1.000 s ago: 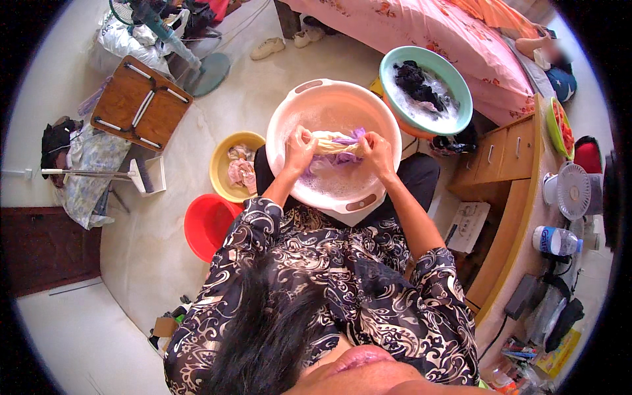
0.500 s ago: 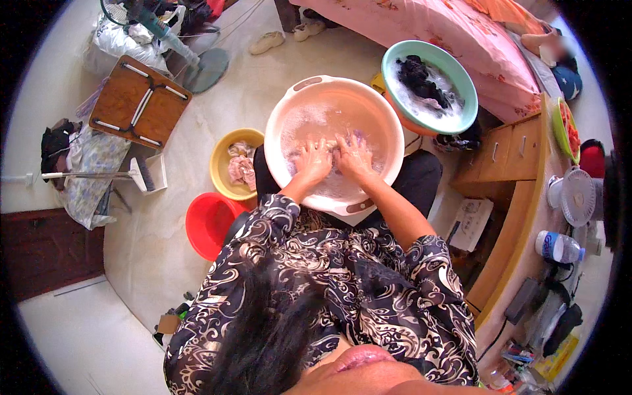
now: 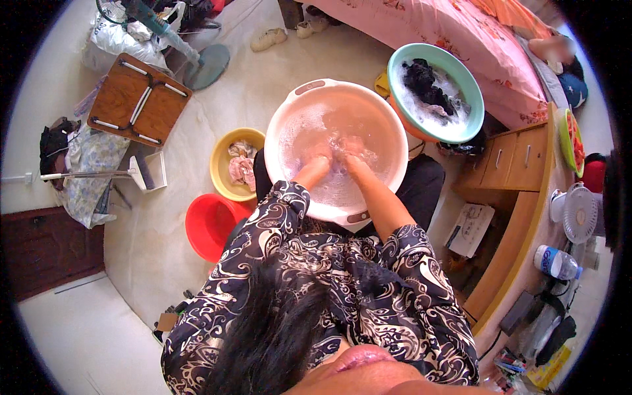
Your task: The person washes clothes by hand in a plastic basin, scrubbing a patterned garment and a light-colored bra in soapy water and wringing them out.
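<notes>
A large pale pink and white basin (image 3: 271, 141) of cloudy, rippling water sits between my knees. Both hands are down in that water, close together at its middle. My left hand (image 3: 320, 151) shows only as a blurred shape below the surface, and my right hand (image 3: 352, 146) is just beside it with splashes around it. Ripples and glare hide the fingers of both. Faint purplish patches show by the hands, perhaps cloth, but what either hand touches cannot be made out.
Right of the basin, a teal tub (image 3: 478, 108) holds suds and dark cloth (image 3: 424, 82). At left stand a yellow basin (image 3: 217, 161) with pale pink and white cloth and a red bucket (image 3: 207, 227). A wooden desk (image 3: 526, 158) borders the right, near a pink-covered bed (image 3: 408, 26).
Both hands have sunk deeper; their fingers, spread and visible at the surface before, are now hidden under water. The ripples around them have grown.
</notes>
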Demonstrator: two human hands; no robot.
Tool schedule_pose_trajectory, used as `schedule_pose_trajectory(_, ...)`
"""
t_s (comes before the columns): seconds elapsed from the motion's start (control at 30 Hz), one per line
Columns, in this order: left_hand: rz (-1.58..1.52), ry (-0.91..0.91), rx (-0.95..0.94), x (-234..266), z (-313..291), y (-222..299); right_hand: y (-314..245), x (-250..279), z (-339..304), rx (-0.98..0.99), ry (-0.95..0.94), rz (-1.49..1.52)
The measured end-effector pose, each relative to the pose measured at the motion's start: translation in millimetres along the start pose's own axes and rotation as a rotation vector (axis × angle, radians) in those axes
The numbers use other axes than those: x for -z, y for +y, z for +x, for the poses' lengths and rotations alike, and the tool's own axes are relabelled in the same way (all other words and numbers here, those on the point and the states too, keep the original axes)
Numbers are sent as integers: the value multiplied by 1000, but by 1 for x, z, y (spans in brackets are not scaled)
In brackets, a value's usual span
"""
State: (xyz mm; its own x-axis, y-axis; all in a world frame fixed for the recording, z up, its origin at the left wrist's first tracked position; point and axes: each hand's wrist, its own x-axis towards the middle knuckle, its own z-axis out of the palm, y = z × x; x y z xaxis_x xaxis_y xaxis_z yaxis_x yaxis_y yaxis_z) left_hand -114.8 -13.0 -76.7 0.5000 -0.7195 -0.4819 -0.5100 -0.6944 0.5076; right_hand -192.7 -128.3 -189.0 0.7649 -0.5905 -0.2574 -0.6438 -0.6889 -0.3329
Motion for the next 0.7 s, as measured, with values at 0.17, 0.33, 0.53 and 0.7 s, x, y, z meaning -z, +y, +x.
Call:
schedule_pose_trajectory(0.17, -80, 107, -65, -19, 26, -37, -29, 52, -31, -71, 13, 381)
schedule_pose_trajectory(0.33, -245, 277, -19, -20, 10, -35, -14, 95, -47, -32, 18, 662)
schedule_pose_trajectory(0.53, -187, 291, -335, -9, 10, -61, -25, 127, -65, 124, 19, 687)
schedule_pose_trajectory(0.7, -489, 34, -305, 25, -14, -42, -14, 143, -67, 207, -117, 709)
